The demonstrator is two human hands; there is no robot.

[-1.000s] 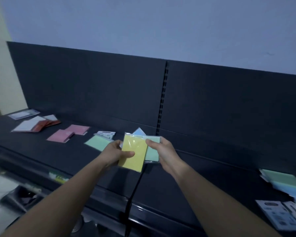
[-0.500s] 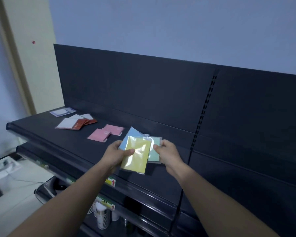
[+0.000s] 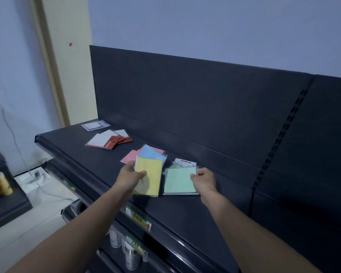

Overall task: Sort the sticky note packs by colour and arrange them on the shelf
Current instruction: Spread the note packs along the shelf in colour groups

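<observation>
My left hand [image 3: 130,176] grips a yellow sticky note pack [image 3: 150,175] with a blue pack [image 3: 150,152] fanned out behind it, both held just above the dark shelf [image 3: 83,146]. My right hand [image 3: 204,180] pinches the right edge of a green pack [image 3: 179,180], which is low over the shelf; contact with the shelf is unclear. Behind the green pack lies another green pack with a white label [image 3: 184,162] showing. Pink packs [image 3: 130,157] lie on the shelf behind the blue one.
Red-and-white packs [image 3: 109,140] and a pale lilac pack [image 3: 95,125] lie toward the shelf's left end. The shelf's dark back panel [image 3: 195,99] rises behind. Price tags [image 3: 139,217] line the front rail. Cups stand on a lower shelf [image 3: 130,255].
My hands have drawn apart: the right one pulled the green pack out of the fan and lowered it to the right, while the left kept yellow and blue. The view swung left.
</observation>
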